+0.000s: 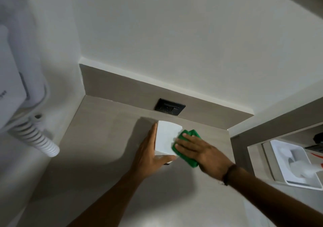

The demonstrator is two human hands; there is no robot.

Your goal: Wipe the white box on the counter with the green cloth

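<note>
A white box (166, 137) stands on the grey counter (97, 139) close to the back wall. My left hand (148, 154) grips it, with the fingers along its left side and the thumb across its front edge. A folded green cloth (189, 158) lies against the box's right side. My right hand (199, 152) presses flat on the cloth, fingers spread and pointing at the box. Part of the cloth is hidden under that hand.
A black wall socket (169, 107) sits in the backsplash just behind the box. A white wall-mounted hair dryer with a coiled cord (36, 139) hangs at the left. At the right, a lower shelf holds a white tissue box (295, 163).
</note>
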